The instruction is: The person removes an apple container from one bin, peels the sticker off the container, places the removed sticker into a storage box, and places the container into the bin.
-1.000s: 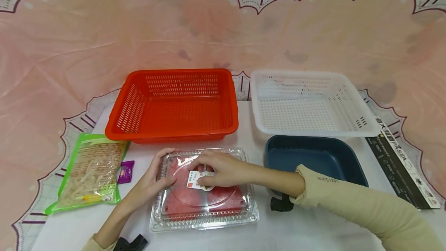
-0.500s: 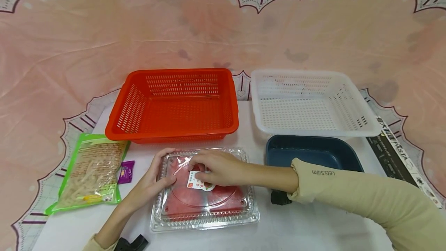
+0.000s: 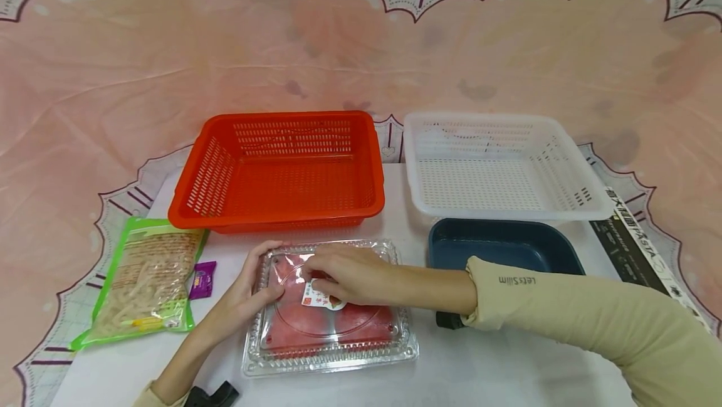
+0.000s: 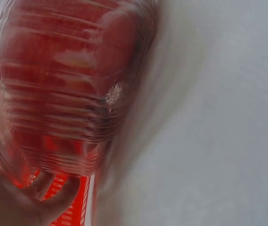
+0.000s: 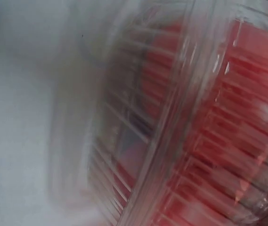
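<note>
Clear box (image 3: 333, 332) — left hand (image 3: 242, 297) gripping its edge, right hand (image 3: 344, 275) atop.

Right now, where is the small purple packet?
In the head view the small purple packet lies on the table's left side, against the right edge of the green noodle bag, just left of the left hand.
</note>
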Action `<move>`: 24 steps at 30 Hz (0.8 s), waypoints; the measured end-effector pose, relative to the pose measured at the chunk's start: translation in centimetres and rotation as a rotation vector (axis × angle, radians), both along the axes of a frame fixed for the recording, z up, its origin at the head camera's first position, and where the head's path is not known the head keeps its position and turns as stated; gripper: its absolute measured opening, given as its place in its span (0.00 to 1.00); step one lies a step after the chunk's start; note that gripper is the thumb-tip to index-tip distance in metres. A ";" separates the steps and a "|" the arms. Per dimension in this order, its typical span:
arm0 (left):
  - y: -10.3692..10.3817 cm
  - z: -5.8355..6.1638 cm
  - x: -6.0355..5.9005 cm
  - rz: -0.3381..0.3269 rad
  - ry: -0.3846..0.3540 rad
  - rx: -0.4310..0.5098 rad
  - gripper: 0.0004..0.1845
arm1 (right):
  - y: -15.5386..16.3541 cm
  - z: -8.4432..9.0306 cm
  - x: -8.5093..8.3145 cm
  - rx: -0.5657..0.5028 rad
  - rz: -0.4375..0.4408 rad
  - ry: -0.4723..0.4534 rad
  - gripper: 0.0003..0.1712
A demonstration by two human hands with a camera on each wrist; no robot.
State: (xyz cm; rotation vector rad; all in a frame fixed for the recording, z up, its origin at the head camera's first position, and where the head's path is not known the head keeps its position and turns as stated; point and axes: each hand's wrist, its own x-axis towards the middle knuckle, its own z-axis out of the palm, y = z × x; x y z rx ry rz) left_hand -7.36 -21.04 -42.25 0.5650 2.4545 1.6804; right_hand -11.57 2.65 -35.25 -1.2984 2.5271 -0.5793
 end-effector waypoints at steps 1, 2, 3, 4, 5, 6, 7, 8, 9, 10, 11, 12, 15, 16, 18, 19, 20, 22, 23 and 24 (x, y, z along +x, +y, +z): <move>0.0 0.0 0.0 0.002 -0.005 -0.003 0.33 | 0.0 0.0 0.0 0.002 0.001 0.004 0.08; 0.0 0.0 0.0 0.003 -0.010 -0.003 0.33 | 0.0 0.0 0.0 0.004 0.004 0.007 0.08; 0.1 0.0 -0.1 0.005 -0.015 -0.006 0.33 | 0.1 -0.1 0.0 0.005 0.006 0.009 0.07; 0.1 0.0 -0.1 0.006 -0.021 -0.003 0.33 | 0.1 -0.1 0.0 0.006 0.008 0.012 0.07; 0.1 0.0 -0.1 0.005 -0.025 0.001 0.33 | 0.1 -0.1 0.0 0.006 0.010 0.013 0.06; 0.1 0.0 0.0 0.006 -0.029 0.000 0.33 | 0.1 -0.1 -0.1 0.008 0.013 0.015 0.05; 0.1 -0.1 0.0 0.004 -0.027 0.000 0.33 | 0.1 -0.1 -0.1 0.010 0.016 0.017 0.04; 0.1 -0.1 0.0 0.004 -0.027 0.000 0.33 | 0.0 -0.1 -0.1 0.012 0.020 0.021 0.03; 0.1 -0.1 0.0 0.005 -0.026 -0.002 0.33 | 0.0 -0.1 -0.1 0.014 0.023 0.023 0.03; 0.1 -0.1 0.0 0.005 -0.026 0.000 0.34 | 0.0 -0.1 -0.2 0.015 0.025 0.023 0.02; 0.0 -0.1 0.0 0.005 -0.024 -0.003 0.34 | 0.0 -0.1 -0.2 0.016 0.027 0.024 0.02; 0.0 -0.2 0.0 0.005 -0.024 -0.004 0.34 | 0.0 0.0 -0.2 0.016 0.028 0.023 0.02; -0.1 -0.2 -0.1 0.008 -0.025 -0.002 0.34 | 0.0 0.0 -0.2 0.009 0.029 0.020 0.02; -0.1 -0.2 -0.1 0.007 -0.021 -0.001 0.34 | 0.0 0.0 -0.2 0.005 0.028 0.018 0.02; -0.1 -0.2 0.0 0.006 -0.019 -0.001 0.33 | 0.0 0.0 -0.2 0.003 0.026 0.022 0.02; 0.0 -0.2 0.0 0.006 -0.015 -0.001 0.33 | 0.0 0.0 -0.2 0.002 0.025 0.023 0.03; 0.0 -0.2 0.0 0.006 -0.015 0.001 0.33 | -0.1 0.0 -0.2 0.004 0.025 0.026 0.03; 0.0 -0.1 0.0 0.004 -0.014 0.006 0.33 | -0.2 -0.1 -0.3 0.009 0.026 0.030 0.04; 0.0 -0.1 0.0 0.004 -0.013 0.007 0.33 | -0.2 -0.1 -0.3 0.014 0.027 0.032 0.04; 0.0 -0.1 0.0 0.006 -0.013 0.009 0.33 | -0.3 -0.1 -0.4 0.016 0.029 0.026 0.04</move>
